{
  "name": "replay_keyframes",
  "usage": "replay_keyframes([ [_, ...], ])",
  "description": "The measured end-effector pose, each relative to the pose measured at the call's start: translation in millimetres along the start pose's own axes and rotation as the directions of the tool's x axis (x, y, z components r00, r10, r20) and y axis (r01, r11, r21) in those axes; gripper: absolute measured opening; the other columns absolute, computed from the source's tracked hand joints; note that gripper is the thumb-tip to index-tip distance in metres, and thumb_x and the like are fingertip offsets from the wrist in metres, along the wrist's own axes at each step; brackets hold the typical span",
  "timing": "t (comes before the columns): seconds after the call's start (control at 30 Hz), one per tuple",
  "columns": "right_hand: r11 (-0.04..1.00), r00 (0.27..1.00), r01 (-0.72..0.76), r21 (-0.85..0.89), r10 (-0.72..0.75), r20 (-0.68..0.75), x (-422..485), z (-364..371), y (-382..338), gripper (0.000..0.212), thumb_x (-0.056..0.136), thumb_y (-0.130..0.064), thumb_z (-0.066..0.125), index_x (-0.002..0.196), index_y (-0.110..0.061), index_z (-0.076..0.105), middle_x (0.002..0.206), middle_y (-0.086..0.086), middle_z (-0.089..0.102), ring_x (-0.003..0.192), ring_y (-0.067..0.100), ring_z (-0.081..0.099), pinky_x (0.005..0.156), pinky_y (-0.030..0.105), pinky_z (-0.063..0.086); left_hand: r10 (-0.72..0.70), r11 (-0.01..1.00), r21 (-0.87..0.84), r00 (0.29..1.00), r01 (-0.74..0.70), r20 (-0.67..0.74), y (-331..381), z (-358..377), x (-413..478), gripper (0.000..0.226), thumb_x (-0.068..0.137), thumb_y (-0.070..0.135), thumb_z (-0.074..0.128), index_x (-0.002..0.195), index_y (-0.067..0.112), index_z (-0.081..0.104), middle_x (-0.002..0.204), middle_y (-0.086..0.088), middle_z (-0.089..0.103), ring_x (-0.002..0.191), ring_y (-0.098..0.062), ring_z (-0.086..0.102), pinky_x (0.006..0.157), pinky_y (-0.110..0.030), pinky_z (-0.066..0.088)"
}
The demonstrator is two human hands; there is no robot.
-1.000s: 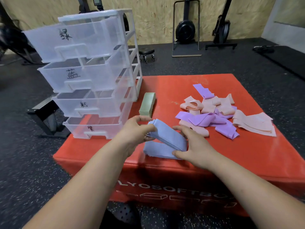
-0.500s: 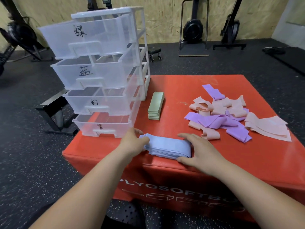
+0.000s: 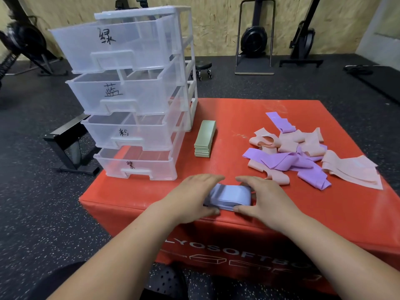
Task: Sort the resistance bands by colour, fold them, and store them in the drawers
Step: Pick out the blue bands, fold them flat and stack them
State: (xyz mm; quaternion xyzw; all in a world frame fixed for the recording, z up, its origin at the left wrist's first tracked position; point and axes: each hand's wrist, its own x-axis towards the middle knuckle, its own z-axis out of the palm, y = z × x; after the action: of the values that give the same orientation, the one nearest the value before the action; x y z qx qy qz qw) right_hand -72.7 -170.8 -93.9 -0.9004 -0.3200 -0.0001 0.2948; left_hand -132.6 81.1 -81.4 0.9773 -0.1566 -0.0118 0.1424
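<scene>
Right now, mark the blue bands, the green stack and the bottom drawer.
blue bands (image 3: 232, 194), head view, top face.
green stack (image 3: 206, 134), head view, top band.
bottom drawer (image 3: 159, 167), head view, front wall.

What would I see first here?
The left hand and right hand hold a stack of blue bands at the near edge of the red plyo box. A messy pile of pink and purple bands lies on its right, a clear drawer tower stands on its left.

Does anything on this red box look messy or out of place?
Only the pink and purple bands: tangled in one unsorted heap on the right of the red box. The green stack lies neat beside the drawer unit; left hand and right hand hold the blue stack. Nothing looks damaged.
</scene>
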Motion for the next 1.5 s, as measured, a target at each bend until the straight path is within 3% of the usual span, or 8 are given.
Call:
replay_keyframes([
  [0.2,0.998,0.999,0.014,-0.057,-0.012,0.039,0,2,3,0.085,0.075,-0.057,0.084,0.150,-0.036,0.048,0.141,-0.015,0.057,0.128,0.009,0.054,0.109,0.033,0.046,0.001,1.000,-0.030,0.997,-0.003,-0.081,-11,-1,5,0.078,0.078,0.044,0.088,0.146,0.036,0.051,0.125,0.012,0.061,0.114,-0.016,0.059,0.089,-0.034,0.047],
  [0.5,0.991,0.996,-0.007,-0.136,0.018,0.083,5,-9,5,0.081,0.064,-0.067,0.085,0.135,-0.040,0.060,0.127,-0.022,0.065,0.112,0.006,0.058,0.099,0.032,0.048,-0.002,1.000,-0.029,0.996,-0.001,-0.086,-15,-9,4,0.072,0.074,0.052,0.090,0.138,0.039,0.057,0.121,0.017,0.063,0.110,-0.011,0.059,0.089,-0.032,0.050],
  [0.7,0.999,0.994,-0.033,-0.041,0.037,0.101,4,-7,3,0.071,0.067,-0.060,0.088,0.130,-0.037,0.064,0.119,-0.022,0.066,0.108,0.005,0.060,0.098,0.033,0.049,0.019,0.999,-0.043,0.995,-0.024,-0.094,-12,-6,7,0.061,0.075,0.050,0.090,0.128,0.035,0.064,0.112,0.016,0.063,0.104,-0.010,0.057,0.085,-0.034,0.051],
  [1.07,0.997,0.995,-0.071,0.029,0.069,0.072,2,-8,-3,0.057,0.064,-0.051,0.091,0.113,-0.041,0.064,0.104,-0.026,0.068,0.097,-0.002,0.061,0.085,0.028,0.052,0.070,0.995,-0.067,0.992,-0.078,-0.106,-8,4,10,0.071,0.079,0.056,0.084,0.140,0.039,0.054,0.121,0.016,0.062,0.113,-0.011,0.058,0.090,-0.041,0.053],
  [1.2,0.993,0.989,-0.087,-0.084,0.096,0.112,-1,-14,-2,0.066,0.063,-0.061,0.088,0.121,-0.043,0.062,0.113,-0.024,0.060,0.106,0.003,0.056,0.094,0.033,0.050,0.071,0.996,-0.052,0.994,-0.076,-0.089,-12,5,13,0.065,0.079,0.057,0.084,0.136,0.040,0.057,0.118,0.017,0.063,0.109,-0.011,0.058,0.086,-0.041,0.054],
  [1.33,0.959,0.934,-0.284,-0.008,0.279,0.221,-4,-19,-5,0.092,0.065,-0.080,0.077,0.144,-0.046,0.045,0.130,-0.009,0.050,0.111,0.007,0.056,0.095,0.028,0.045,0.070,0.995,-0.063,0.993,-0.076,-0.095,-12,5,14,0.064,0.077,0.057,0.086,0.133,0.038,0.061,0.115,0.016,0.064,0.105,-0.011,0.058,0.086,-0.040,0.053],
  [1.43,0.915,0.892,-0.402,-0.020,0.397,0.215,2,-16,-13,0.087,0.086,-0.072,0.064,0.157,-0.030,0.036,0.149,-0.001,0.053,0.125,0.017,0.058,0.102,0.032,0.045,0.058,0.995,-0.069,0.993,-0.066,-0.102,-10,5,14,0.064,0.077,0.055,0.087,0.133,0.035,0.063,0.115,0.015,0.066,0.104,-0.012,0.057,0.087,-0.038,0.051],
  [1.5,0.897,0.879,-0.442,-0.014,0.436,0.191,5,-9,-20,0.080,0.089,-0.060,0.067,0.156,-0.025,0.039,0.152,0.001,0.054,0.132,0.021,0.056,0.106,0.034,0.045,0.060,0.995,-0.066,0.991,-0.068,-0.119,-8,5,14,0.065,0.077,0.055,0.087,0.133,0.033,0.064,0.116,0.013,0.067,0.106,-0.013,0.058,0.088,-0.037,0.050],
])
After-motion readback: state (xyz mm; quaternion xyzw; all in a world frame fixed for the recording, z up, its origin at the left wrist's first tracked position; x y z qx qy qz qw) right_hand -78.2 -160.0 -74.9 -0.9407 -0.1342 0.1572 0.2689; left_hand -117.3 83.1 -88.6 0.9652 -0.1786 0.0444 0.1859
